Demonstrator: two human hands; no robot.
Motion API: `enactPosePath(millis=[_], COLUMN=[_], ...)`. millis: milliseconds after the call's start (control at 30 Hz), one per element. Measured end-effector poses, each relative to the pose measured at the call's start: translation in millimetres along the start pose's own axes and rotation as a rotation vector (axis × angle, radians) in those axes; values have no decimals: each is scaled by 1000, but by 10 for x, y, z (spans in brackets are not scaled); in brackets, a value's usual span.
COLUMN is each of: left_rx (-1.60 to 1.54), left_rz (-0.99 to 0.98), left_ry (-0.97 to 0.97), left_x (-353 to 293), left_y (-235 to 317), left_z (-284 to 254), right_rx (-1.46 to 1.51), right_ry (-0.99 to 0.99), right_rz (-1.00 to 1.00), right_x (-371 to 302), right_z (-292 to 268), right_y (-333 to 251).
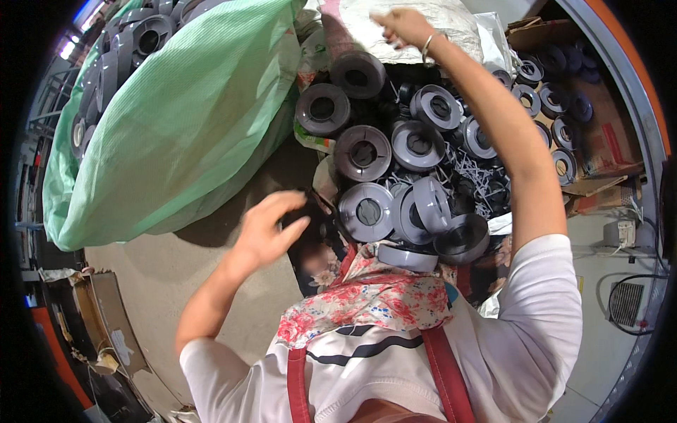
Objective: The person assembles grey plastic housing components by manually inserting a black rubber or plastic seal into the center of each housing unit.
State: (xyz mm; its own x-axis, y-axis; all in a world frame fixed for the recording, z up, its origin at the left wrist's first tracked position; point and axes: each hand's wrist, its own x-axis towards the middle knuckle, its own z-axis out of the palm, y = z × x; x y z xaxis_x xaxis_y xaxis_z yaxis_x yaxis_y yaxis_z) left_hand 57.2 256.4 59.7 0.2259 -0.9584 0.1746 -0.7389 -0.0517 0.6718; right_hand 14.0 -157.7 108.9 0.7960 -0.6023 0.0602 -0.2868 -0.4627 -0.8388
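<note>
My left hand is raised in front of me, fingers curved and thumb apart, with nothing seen in it. It is open, left of a pile of grey round plastic parts with ring rims and dark hubs. My right arm reaches far forward over the pile. My right hand is above a white woven sack, its fingers curled together; whatever they may hold is hidden. Among the round parts lie many thin pale sticks and black pieces. Several round parts rest against my floral apron.
A large green woven sack full of grey round parts stands at the left. To the right, an open cardboard box holds more ring parts. Flattened cardboard leans at lower left. A cable runs along the right.
</note>
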Motion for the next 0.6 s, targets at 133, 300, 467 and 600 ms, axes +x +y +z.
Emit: enactPosePath(millis=[133,300,467,600], left_rx=[-353,-812,-963,-991], left_rz=[-668,-1006,-1235,-1249], left_ry=[203,381,449,463], left_x=[878,1787,2006,1933], left_y=[-1018,-1446,-2178,-2274], left_z=[646,1062,1428,1450], right_rx=[-496,-469,-436,-87], right_ry=[135,195,238,448], right_rz=[32,306,214,279], right_x=[181,220,156,-366], right_z=[572,996,1129,773], right_y=[924,1284,1541,1803])
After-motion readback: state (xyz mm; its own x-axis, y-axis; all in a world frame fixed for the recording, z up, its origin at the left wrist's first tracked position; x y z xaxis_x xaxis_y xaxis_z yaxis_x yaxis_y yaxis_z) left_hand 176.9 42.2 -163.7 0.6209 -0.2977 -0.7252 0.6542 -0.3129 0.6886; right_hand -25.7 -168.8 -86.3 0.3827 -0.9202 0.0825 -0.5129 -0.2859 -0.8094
